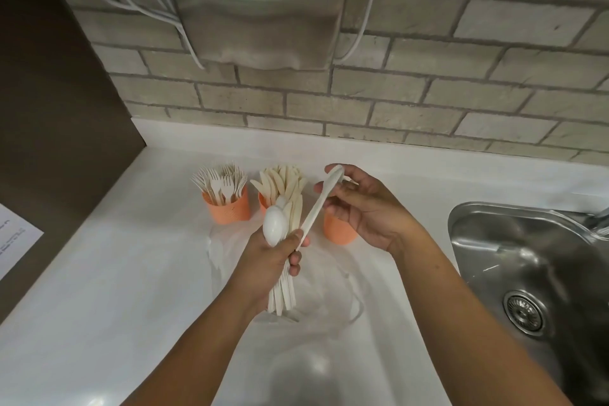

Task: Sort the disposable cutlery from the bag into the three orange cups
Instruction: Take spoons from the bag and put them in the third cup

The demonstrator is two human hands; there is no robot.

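Over the white counter [131, 273], the left hand [273, 264] is closed around a bundle of cutlery [283, 293], held roughly upright with the handles pointing down and a white spoon bowl [274, 230] showing above the fingers. The right hand [369, 208] pinches the upper end of a single long white utensil [315, 208], which slants down to the left until its lower end meets the left hand's thumb. Three orange cups stand in a row near the back of the counter: the left cup [227, 212] is full of forks [220, 181], tines up; the middle cup [262, 201], mostly hidden behind the bundle, holds knives [283, 180] that fan out; the right cup [339, 231] is partly covered by the right hand, and its contents cannot be seen. A clear plastic bag [346, 300] lies flat on the counter beneath the hands. A steel sink [527, 257] is set into the counter at the right, and a metal dispenser [257, 10] hangs on the brick wall [461, 92] behind.
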